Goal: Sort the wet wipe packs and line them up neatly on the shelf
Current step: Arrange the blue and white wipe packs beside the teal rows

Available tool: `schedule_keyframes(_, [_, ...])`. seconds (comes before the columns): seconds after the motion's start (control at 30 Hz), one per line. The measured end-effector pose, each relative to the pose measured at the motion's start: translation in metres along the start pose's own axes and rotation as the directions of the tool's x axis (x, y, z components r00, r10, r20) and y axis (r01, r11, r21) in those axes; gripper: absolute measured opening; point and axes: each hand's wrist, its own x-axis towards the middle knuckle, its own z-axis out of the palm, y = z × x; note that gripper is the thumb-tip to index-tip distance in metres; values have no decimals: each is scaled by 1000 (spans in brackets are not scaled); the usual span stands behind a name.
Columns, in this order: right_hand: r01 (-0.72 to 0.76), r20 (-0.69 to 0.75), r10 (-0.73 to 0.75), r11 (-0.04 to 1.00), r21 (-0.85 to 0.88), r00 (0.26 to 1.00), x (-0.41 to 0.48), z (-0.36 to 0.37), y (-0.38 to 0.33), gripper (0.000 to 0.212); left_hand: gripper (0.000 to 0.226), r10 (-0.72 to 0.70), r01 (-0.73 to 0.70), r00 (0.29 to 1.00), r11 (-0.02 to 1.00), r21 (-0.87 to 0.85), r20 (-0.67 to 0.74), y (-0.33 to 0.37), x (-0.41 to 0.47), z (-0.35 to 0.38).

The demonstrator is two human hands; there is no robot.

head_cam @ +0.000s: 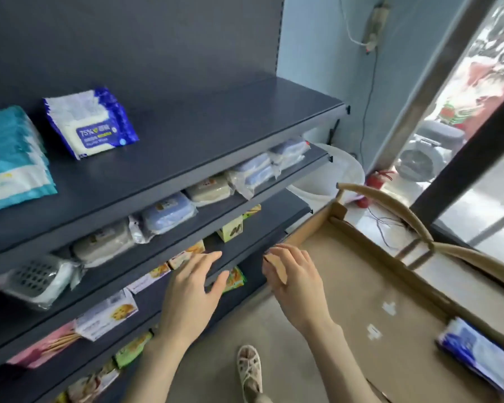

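On the dark top shelf (216, 132) a row of blue-and-white wet wipe packs (90, 123) stands upright at the left. A stack of teal-and-white packs (12, 158) leans beside it at the far left. One more blue pack (474, 353) lies in the near right corner of the cardboard box (361, 280). My left hand (192, 289) hovers with fingers spread in front of the lower shelves and holds nothing. My right hand (294, 277) is over the box's left edge, fingers curled, nothing visibly in it.
Lower shelves carry bagged soap boxes (166, 212) and snack packets (108, 312). A white basin (341, 173) and a red extinguisher (374, 181) stand by the blue wall. A glass door frame (463, 158) is at the right. My shoe (249, 365) is on the floor.
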Motion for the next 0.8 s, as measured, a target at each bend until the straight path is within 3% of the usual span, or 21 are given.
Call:
schedule_keyframes(0.2, [-279,21,283,954,-112,959,-103,-37,51,25,39,56,-41,953,997,-58,299,46,-48,66])
schedule_keyframes(0.33, [-464,-71,459,878,-114,886,-154,-75,84,21,40,161,-122,879,986,-114,449,97,-68,109])
schedule_keyframes(0.57, [-671,-181,651,737,-82,737,-232,-150,153,25,38,360,-296,753,933,-205,551,202,-95,187])
schedule_keyframes(0.8, [-765,-214,740,642,-59,638,-297,-219,237,26,36,421,-364,638,903,-229,645,300,-138,275])
